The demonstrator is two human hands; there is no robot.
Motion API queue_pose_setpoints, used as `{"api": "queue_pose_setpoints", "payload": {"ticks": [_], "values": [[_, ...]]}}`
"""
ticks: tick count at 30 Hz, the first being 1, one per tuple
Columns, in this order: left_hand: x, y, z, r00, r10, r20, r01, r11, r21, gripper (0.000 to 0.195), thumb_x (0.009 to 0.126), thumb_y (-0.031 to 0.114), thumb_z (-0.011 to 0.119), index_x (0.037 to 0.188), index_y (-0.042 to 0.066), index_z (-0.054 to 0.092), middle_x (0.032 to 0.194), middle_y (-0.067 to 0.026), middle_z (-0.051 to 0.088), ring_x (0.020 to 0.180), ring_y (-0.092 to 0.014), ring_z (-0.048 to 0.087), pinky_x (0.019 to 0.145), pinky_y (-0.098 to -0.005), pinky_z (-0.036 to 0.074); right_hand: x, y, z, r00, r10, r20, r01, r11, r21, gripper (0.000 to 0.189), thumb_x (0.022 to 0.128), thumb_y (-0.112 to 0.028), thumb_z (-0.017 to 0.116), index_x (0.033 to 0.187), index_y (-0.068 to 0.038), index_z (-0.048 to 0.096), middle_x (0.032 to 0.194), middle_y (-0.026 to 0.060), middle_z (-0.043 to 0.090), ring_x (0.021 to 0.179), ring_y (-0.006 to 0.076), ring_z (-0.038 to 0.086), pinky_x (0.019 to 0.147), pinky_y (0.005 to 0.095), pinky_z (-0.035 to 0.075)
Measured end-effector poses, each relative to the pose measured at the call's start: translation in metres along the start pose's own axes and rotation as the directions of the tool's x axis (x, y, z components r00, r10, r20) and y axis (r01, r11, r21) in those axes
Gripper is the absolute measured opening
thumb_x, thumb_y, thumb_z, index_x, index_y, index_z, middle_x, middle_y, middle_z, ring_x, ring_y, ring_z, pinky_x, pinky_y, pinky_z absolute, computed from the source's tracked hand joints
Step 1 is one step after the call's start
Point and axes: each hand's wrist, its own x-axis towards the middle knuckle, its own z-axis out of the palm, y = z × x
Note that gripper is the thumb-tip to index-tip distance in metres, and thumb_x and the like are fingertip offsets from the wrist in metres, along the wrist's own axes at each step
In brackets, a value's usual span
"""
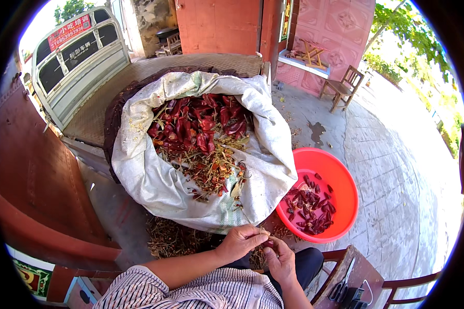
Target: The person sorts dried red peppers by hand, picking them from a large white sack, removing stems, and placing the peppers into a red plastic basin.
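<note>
My left hand [241,242] pinches a pale bit at the stem end of a dried red chili pepper [268,243]. The pepper's body is between the fingers of my right hand [281,259], and the two hands nearly touch. Just beyond them lies a large white woven sack [139,177] with its rim rolled outward. Whole dried red chilies [189,123] fill its far part, with broken stems and bits [212,170] nearer to me. At the right, a red plastic basin [342,216] holds loose dark red chilies [313,208].
The sack rests against a metal truck bed [92,112]. Stem litter [170,239] covers the ground below it. Scissors [342,284] and a black device [353,297] lie on a worn wooden surface [365,270] at lower right. A wooden chair [342,87] stands farther off.
</note>
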Motion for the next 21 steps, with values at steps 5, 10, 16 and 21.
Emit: {"api": "queue_pose_setpoints", "payload": {"ticks": [5, 10, 16, 21], "values": [[0.005, 0.008, -0.014, 0.977, 0.024, 0.214, -0.015, 0.999, -0.046, 0.021, 0.096, 0.015, 0.074, 0.111, 0.002, 0.077, 0.091, -0.0032, 0.069, 0.08, -0.01, 0.063, 0.073, -0.0264, 0.052, 0.0, -0.002, -0.011, 0.949, 0.148, 0.277, -0.225, 0.936, 0.271, 0.021, 0.103, -0.014, 0.061, 0.118, 0.001, 0.063, 0.103, 0.0061, 0.069, 0.09, 0.0163, 0.07, 0.083, 0.0315, 0.058], [0.011, 0.009, -0.023, 0.941, 0.149, 0.305, -0.199, 0.97, 0.137, 0.019, 0.093, 0.012, 0.075, 0.11, 0.004, 0.078, 0.094, -0.0053, 0.07, 0.086, -0.014, 0.065, 0.079, -0.0296, 0.053, 0.004, -0.035, -0.006, 0.9, 0.271, 0.342, -0.41, 0.79, 0.455, 0.026, 0.103, -0.016, 0.064, 0.124, -0.001, 0.059, 0.097, 0.0011, 0.066, 0.084, 0.012, 0.067, 0.075, 0.0267, 0.058], [0.012, 0.018, -0.029, 0.925, 0.233, 0.3, -0.285, 0.948, 0.143, 0.02, 0.092, 0.014, 0.076, 0.11, 0.005, 0.078, 0.095, -0.0055, 0.07, 0.09, -0.017, 0.068, 0.081, -0.0292, 0.054, 0.011, -0.027, -0.007, 0.911, 0.228, 0.343, -0.369, 0.821, 0.436, 0.031, 0.096, -0.024, 0.075, 0.112, -0.002, 0.06, 0.089, -0.0003, 0.063, 0.073, 0.0067, 0.061, 0.062, 0.0232, 0.053], [0.009, 0.018, -0.028, 0.937, 0.246, 0.249, -0.294, 0.939, 0.18, 0.012, 0.092, 0.012, 0.076, 0.1, 0.003, 0.076, 0.093, -0.0044, 0.067, 0.086, -0.015, 0.064, 0.076, -0.0283, 0.052, 0.013, -0.038, -0.004, 0.926, 0.253, 0.282, -0.323, 0.915, 0.24, 0.029, 0.092, -0.021, 0.08, 0.101, 0.0, 0.063, 0.077, 0.0001, 0.065, 0.069, 0.0068, 0.062, 0.061, 0.0258, 0.053]]}}
